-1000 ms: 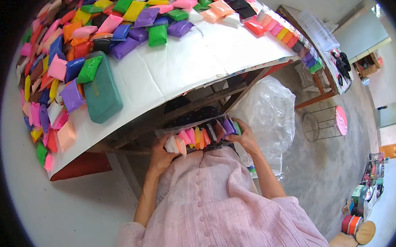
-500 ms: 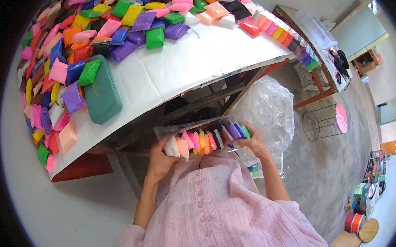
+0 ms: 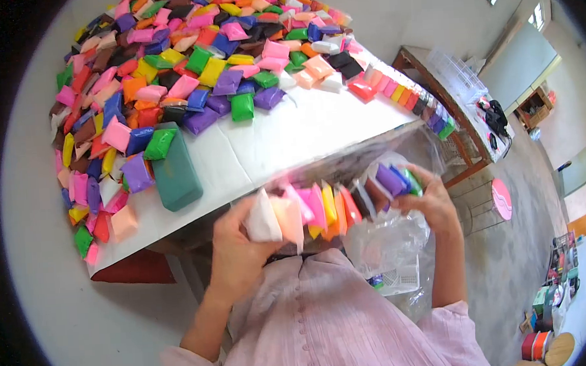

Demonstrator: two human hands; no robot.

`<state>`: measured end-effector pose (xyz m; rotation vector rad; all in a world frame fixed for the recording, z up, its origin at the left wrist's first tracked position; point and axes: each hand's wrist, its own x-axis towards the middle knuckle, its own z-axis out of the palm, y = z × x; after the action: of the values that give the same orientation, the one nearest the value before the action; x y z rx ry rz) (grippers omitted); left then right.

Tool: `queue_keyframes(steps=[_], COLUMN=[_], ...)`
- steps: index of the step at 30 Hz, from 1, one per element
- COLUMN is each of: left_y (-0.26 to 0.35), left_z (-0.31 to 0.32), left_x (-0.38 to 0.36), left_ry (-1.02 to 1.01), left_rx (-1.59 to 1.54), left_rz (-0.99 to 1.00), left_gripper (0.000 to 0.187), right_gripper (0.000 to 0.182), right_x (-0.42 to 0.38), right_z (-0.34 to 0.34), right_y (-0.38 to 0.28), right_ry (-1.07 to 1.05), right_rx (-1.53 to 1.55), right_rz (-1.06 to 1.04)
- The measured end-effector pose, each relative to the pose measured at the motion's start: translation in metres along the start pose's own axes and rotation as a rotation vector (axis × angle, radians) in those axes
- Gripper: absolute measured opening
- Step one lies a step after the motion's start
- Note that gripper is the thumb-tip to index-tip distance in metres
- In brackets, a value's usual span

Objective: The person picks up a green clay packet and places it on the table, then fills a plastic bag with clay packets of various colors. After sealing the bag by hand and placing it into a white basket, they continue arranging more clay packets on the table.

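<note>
A row of small puffy coloured packets (image 3: 332, 207) spans the gap between my two hands, running from white and peach through pink, yellow, orange, red and dark ones to purple, blue and green. My left hand (image 3: 235, 249) is closed around the white end. At the green end, the thumb and fingers of my right hand (image 3: 433, 199) grip the row. Clear plastic film (image 3: 430, 146) spreads blurred behind the row, near my right hand. The row is in front of the table edge, above my lap.
Many loose coloured packets (image 3: 187, 66) cover the far and left parts of the white tabletop (image 3: 245, 149). A green case (image 3: 177, 176) lies near its front edge. Another packet row (image 3: 411, 100) lines the right edge. Below are clear plastic bags (image 3: 382, 244) and a white basket (image 3: 404, 276); a stool (image 3: 501, 198) stands right.
Both hands have raised the packet row toward the table edge and the camera. The row is spread wider, with the right hand farther right. The camera view has also shifted.
</note>
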<state>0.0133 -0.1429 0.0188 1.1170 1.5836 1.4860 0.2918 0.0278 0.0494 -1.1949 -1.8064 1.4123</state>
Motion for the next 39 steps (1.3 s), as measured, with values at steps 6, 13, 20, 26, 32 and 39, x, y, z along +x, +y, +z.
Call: queue_keyframes(steps=[6, 13, 20, 26, 32, 39], left_y=[0.005, -0.032, -0.047, -0.035, -0.041, -0.044], left_z=[-0.02, -0.017, -0.021, -0.025, -0.026, -0.028], left_x=[0.085, 0.131, 0.129, 0.128, 0.125, 0.127], left_ry=[0.061, 0.295, 0.312, 0.284, 0.283, 0.187], left_rx=[-0.075, 0.265, 0.274, 0.433, 0.376, 0.133], left_rz=[0.125, 0.125, 0.155, 0.12, 0.21, 0.225], left_gripper=[0.04, 0.045, 0.062, 0.063, 0.065, 0.068], right_gripper=[0.057, 0.047, 0.058, 0.056, 0.037, 0.052], right_x=[0.102, 0.185, 0.178, 0.137, 0.096, 0.15], right_z=[0.005, 0.029, 0.027, 0.039, 0.089, 0.127], right_y=[-0.028, -0.007, -0.006, -0.014, -0.055, -0.083], right_ry=[-0.059, -0.163, -0.044, 0.347, 0.256, -0.153], right_rx=[-0.114, -0.028, -0.354, -0.537, -0.485, -0.807], right_rz=[-0.141, -0.24, -0.288, -0.582, -0.923, -1.014])
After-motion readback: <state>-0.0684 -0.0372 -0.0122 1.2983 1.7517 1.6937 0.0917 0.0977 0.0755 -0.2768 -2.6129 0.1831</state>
